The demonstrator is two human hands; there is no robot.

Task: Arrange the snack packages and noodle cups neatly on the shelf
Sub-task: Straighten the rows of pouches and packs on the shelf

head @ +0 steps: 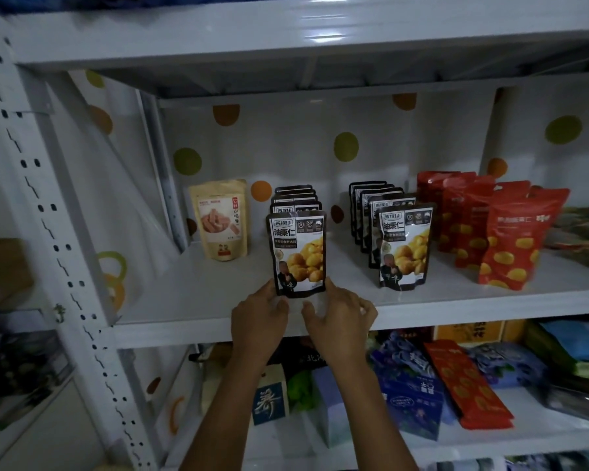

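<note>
Head view puts me in front of the middle shelf (184, 321) of a white rack, with its perforated upright (48, 205) at far left. A beige snack pouch (220, 220) stands alone towards the back.

Next comes my left hand (257, 321), pinching the lower left corner of the front chestnut pouch (298, 253). That pouch stands upright at the head of its row, close to the shelf's front lip. My right hand (340, 317) grips the lower right corner, thumb up along the edge and fingers curled beneath.

To seat it well, I'd press the base flat, square its face to the lip, and let go with both hands together so it doesn't tip forward.

To the right there is a bare gap, then the second chestnut row (403, 246), then the red pouches (510, 239), which lean slightly. I judge there is room to shift sideways either way, but little room forward before the edge.
</note>
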